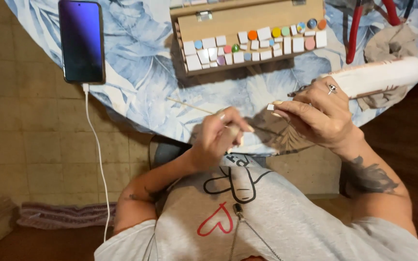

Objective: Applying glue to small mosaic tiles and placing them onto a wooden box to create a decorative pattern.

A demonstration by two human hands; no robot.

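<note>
Gluing step, by the look of it: left hand (pixel 216 137) is pinching a thin wooden stick (pixel 189 105) above the leaf-patterned round counter (pixel 136 96), right hand (pixel 318 116) is gripping a white glue gun (pixel 378 76) and fingertip-pinching a small white square tile (pixel 270 107), the next move calling for steady alignment.

From my remote seat I see a round desk (pixel 136 92) covered in a pale blue leaf-print cloth. On its left part lies a dark rectangular smartphone (pixel 81 41) with a lit blue-violet screen; a thin white charging cable (pixel 97 159) runs from its lower end over the desk edge toward the tiled beige floor (pixel 30 130). At the desk's far side sits an open light wooden box (pixel 250 34) with 1 metal clasp, filled with white square tiles and round coloured pieces. Red-handled pliers (pixel 355 34) lie at the right beside a crumpled beige cloth (pixel 388 46). A striped purplish rug (pixel 64 216) lies on the floor.
</note>
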